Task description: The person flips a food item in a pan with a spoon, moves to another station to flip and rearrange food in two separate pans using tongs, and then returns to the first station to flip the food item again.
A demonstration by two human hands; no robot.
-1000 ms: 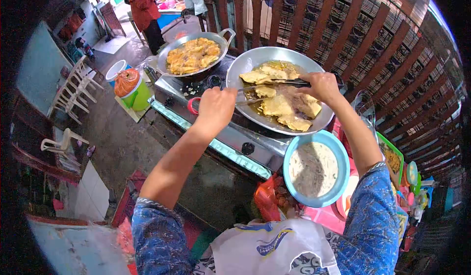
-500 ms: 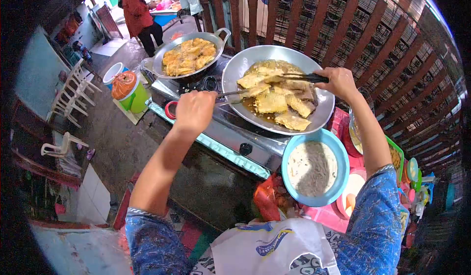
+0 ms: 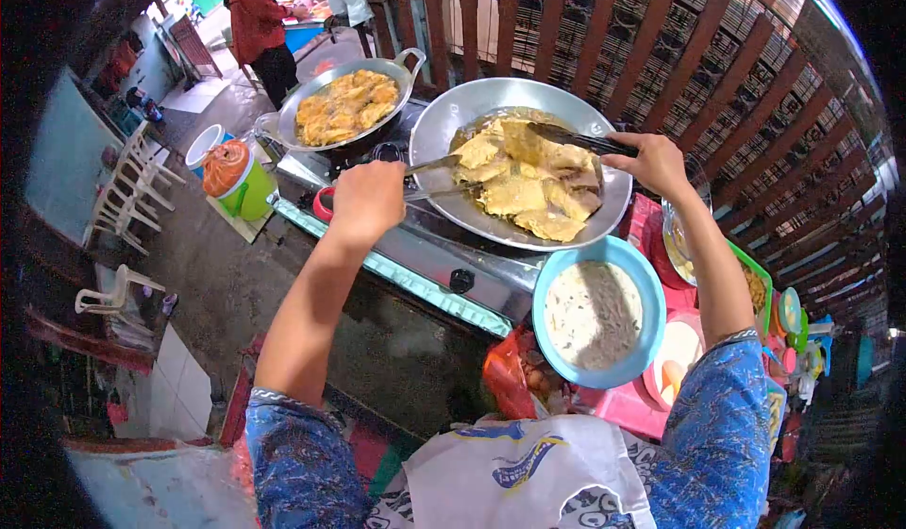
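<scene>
My left hand is closed on metal tongs, whose two arms spread toward the left side of a wide metal wok. Closed too, my right hand grips a black utensil that looks like tongs and reaches over the wok from the right. Several pale yellow battered pieces lie in the oil between the two tools. Just below the wok stands a light blue bowl of pale batter with a shadow across it.
A second wok with golden fried pieces sits at the back left of the stove. A wooden slat fence rises behind. A green bucket and white chairs are left. A person in red stands farther off.
The left tongs' arms now show spread apart, farther over the pieces. My right hand's utensil has shifted slightly left over the wok. The whole view has shifted a little.
</scene>
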